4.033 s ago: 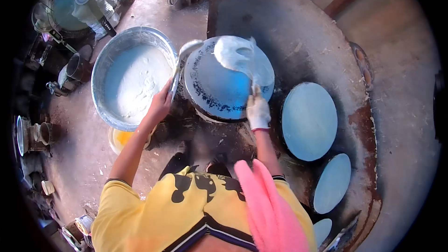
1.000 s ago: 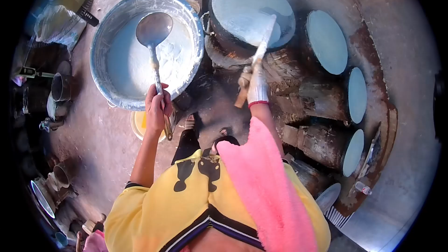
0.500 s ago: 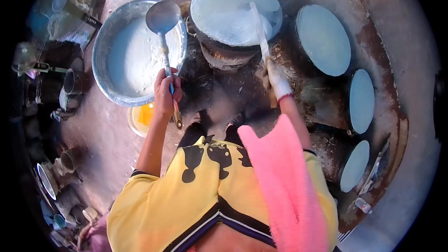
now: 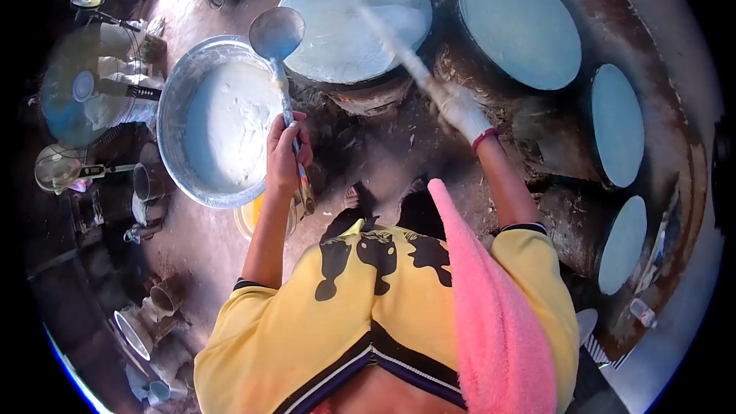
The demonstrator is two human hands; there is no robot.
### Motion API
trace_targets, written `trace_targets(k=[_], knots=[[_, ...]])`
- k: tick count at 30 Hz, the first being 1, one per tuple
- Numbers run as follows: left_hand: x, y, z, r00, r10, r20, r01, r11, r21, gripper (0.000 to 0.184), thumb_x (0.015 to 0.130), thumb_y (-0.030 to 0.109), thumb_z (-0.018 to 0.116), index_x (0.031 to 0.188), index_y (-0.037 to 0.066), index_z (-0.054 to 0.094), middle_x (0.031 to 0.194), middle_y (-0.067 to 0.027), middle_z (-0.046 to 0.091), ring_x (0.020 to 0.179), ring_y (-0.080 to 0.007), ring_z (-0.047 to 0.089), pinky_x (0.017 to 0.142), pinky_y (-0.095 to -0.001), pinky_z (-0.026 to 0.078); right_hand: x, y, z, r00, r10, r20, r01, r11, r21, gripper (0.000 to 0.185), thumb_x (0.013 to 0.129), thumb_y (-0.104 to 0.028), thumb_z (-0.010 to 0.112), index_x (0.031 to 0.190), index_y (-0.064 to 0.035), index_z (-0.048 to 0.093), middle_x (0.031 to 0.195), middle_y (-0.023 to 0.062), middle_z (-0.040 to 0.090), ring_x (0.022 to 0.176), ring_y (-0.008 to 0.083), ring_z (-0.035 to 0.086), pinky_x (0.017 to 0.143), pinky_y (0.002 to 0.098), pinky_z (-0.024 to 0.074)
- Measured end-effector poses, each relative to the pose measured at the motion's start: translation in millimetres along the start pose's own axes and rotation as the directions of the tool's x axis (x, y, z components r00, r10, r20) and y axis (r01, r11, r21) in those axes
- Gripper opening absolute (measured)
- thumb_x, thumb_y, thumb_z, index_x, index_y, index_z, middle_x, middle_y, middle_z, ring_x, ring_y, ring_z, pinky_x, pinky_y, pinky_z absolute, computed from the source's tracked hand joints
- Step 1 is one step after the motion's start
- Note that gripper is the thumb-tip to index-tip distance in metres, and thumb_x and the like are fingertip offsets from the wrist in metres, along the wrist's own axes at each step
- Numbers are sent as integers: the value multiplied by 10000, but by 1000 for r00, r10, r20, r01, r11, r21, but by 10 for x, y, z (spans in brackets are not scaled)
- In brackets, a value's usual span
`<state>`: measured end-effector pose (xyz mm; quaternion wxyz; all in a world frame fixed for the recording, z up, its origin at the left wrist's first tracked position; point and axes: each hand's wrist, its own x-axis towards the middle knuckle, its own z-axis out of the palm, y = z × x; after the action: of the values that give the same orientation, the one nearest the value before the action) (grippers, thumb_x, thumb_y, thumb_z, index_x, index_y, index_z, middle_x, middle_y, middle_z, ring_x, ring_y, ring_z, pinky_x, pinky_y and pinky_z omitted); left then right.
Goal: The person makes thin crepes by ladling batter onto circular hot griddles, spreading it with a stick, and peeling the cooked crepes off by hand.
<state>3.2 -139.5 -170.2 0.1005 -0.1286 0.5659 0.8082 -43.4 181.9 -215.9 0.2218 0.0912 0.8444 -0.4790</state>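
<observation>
My left hand (image 4: 288, 146) is closed round the handle of a metal ladle (image 4: 277, 34), whose bowl is raised at the right rim of a big metal basin. White batter (image 4: 230, 126) lies in the basin (image 4: 170, 155). On my right hand (image 4: 461, 111) is a white glove with a red cuff, and its fingers wrap the handle of a long pale spreading tool (image 4: 399, 49). The tool, blurred by motion, reaches over a round griddle (image 4: 330, 23) coated with white batter. Its far end is over the wet layer.
Round pale-topped griddles (image 4: 521, 27) (image 4: 618, 126) (image 4: 622, 245) curve down the right side. A yellow container (image 4: 264, 215) sits below the basin. At the left are a fan (image 4: 83, 86), pots and a white-rimmed bowl (image 4: 133, 334). My feet are on the floor between basin and griddles.
The view has shifted, with the griddles now further right or higher. My right hand has swung the tool from near the griddle's right side toward its middle. The ladle is still held up beside the basin.
</observation>
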Motion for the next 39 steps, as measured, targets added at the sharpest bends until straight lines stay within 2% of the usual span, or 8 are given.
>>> trace_targets(k=[11,15,17,18,21,26,35,39], knots=[[214,98,262,993,-94,77,99,993,-64,222,905,90,420,1111,40,486,719,-20,492,436,-62,374,395,-214,328,1043,-132,-169,885,-331,-327,95,817,-569,500,959,-413,261,1026,-43,589,871,250,617,841,418,589,743,512,468],[470,223,120,970,-114,216,134,988,-78,287,910,83,378,1179,24,460,733,-26,486,440,-69,360,407,-214,328,572,-435,393,859,-344,-379,257,930,-263,404,954,-227,400,1329,-74,410,1239,227,508,1140,380,487,965,334,390],[484,281,-61,957,-141,255,180,974,-138,275,907,73,383,1166,30,464,744,-31,488,447,-73,365,404,-219,324,511,-142,818,529,-381,-758,295,921,-256,421,930,-277,417,1311,-99,433,1074,267,566,1003,422,543,834,436,447],[497,276,-89,949,-154,276,198,970,-140,282,901,72,389,1170,28,462,745,-31,488,448,-74,366,401,-221,323,118,-448,836,868,106,-486,-59,992,110,421,937,-266,417,1332,-121,415,1150,244,546,1066,392,527,871,413,440],[599,257,-105,924,-183,335,246,957,-155,306,884,71,407,1182,23,454,748,-33,487,453,-76,368,392,-226,319,155,-203,1079,761,-362,-539,321,931,-173,442,961,-298,399,1310,-29,433,1290,213,478,1197,340,452,955,349,378],[586,434,-299,899,-196,392,303,924,-232,297,890,74,417,1180,27,460,771,-29,479,470,-62,369,411,-206,329,233,-326,1148,797,-29,-603,-39,994,-99,430,930,-301,427,1293,-72,455,1199,229,520,1085,382,516,898,405,431],[582,451,-300,931,-258,259,308,935,-178,284,898,76,424,1172,3,453,731,-26,483,451,-64,373,400,-204,326,201,-350,933,741,-555,-379,445,828,-342,503,926,-370,429,1296,-30,430,1081,299,554,945,418,579,772,463,479],[1337,742,-75,949,-221,224,192,971,145,328,866,73,475,1186,6,465,651,-12,469,427,-84,385,390,-218,330,714,-434,369,882,-278,-381,238,960,-150,428,939,-362,402,1292,-127,462,1110,249,559,1003,418,547,841,420,444]])
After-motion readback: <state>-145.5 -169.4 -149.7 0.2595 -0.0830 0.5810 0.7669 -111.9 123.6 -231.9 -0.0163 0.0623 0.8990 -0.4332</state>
